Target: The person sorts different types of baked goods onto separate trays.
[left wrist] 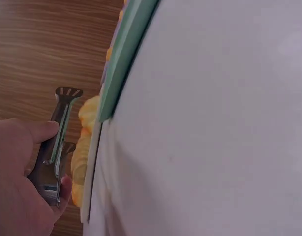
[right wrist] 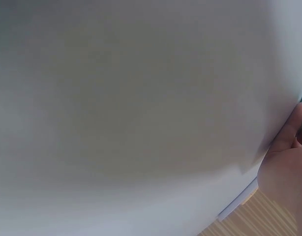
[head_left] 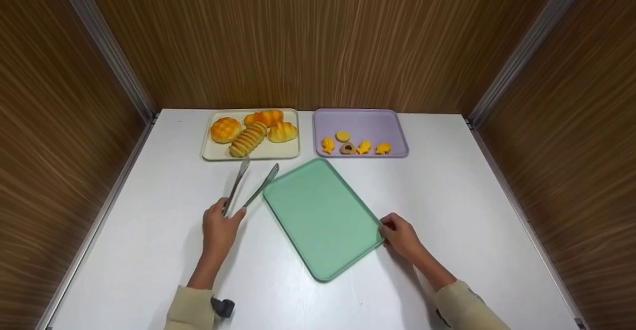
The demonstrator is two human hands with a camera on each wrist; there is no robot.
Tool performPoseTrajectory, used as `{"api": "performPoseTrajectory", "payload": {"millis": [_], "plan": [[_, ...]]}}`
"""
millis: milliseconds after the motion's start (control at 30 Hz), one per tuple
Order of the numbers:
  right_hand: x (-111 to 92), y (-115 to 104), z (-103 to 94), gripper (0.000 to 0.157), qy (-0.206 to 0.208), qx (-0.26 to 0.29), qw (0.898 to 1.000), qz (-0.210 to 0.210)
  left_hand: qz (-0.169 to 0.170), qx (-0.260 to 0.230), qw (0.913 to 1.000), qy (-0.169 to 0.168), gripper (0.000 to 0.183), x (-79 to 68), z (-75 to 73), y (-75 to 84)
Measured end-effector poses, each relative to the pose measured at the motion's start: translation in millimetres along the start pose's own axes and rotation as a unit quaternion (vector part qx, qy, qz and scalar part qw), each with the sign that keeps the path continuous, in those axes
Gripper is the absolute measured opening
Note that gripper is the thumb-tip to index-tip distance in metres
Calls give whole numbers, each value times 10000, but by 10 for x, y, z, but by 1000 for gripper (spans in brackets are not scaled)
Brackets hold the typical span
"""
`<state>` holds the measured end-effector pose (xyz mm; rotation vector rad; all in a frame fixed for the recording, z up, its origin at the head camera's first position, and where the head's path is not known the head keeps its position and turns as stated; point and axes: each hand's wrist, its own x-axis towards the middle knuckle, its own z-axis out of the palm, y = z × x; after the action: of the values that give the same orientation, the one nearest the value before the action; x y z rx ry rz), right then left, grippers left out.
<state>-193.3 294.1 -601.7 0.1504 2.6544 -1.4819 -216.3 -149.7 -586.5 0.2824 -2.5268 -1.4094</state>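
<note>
My left hand [head_left: 221, 228] holds metal tongs [head_left: 262, 186], their arms spread with nothing between the tips. In the left wrist view the thumb and fingers lie along the sides of the tongs [left wrist: 46, 167]. The tips point toward a cream tray [head_left: 216, 152] with bread on it: a round bun [head_left: 226, 129], a long ridged loaf [head_left: 248, 139] and two smaller pieces. At the right corner of a bare green tray [head_left: 323, 215], my right hand [head_left: 401, 236] pinches the rim. This tray sits at an angle; only a sliver shows in the right wrist view.
A purple tray [head_left: 367, 123] stands at the back right, bearing several small pieces, among them a yellow fish-shaped piece [head_left: 383, 148] and a brown one [head_left: 348, 148]. Wood-grain panels [head_left: 308, 41] enclose the white table [head_left: 457, 186] at the back and both sides.
</note>
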Motion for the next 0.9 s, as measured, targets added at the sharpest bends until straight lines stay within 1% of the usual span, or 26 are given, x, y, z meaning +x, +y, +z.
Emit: {"api": "performPoseTrajectory", "payload": {"millis": [67, 200, 333, 467, 567, 700, 800, 900], "plan": [[-1, 1, -2, 10, -13, 14, 10000, -3, -123, 43, 9999, 58, 47, -38, -78, -90], [4, 9, -8, 10, -72, 15, 9999, 74, -198, 160, 9996, 143, 48, -77, -182, -251], [-1, 0, -22, 11, -125, 65, 9999, 73, -155, 205, 9994, 212, 49, -89, -226, -390], [-3, -4, -27, 13, -199, 116, 9997, 60, -105, 218, 9990, 377, 45, -81, -238, -494], [-1, 0, -23, 12, -166, 122, 9998, 79, -80, 315, 9982, 501, 44, -66, -234, -533], [5, 0, -19, 11, -108, 127, 9998, 52, -143, 409, 9971, 625, 46, -54, -225, -546], [10, -1, -19, 11, -97, 102, 9999, 15, -193, 397, 9969, 659, 46, -50, -215, -544], [6, -8, -22, 11, -82, 89, 9999, 18, -204, 373, 9971, 624, 47, -48, -209, -533]]}}
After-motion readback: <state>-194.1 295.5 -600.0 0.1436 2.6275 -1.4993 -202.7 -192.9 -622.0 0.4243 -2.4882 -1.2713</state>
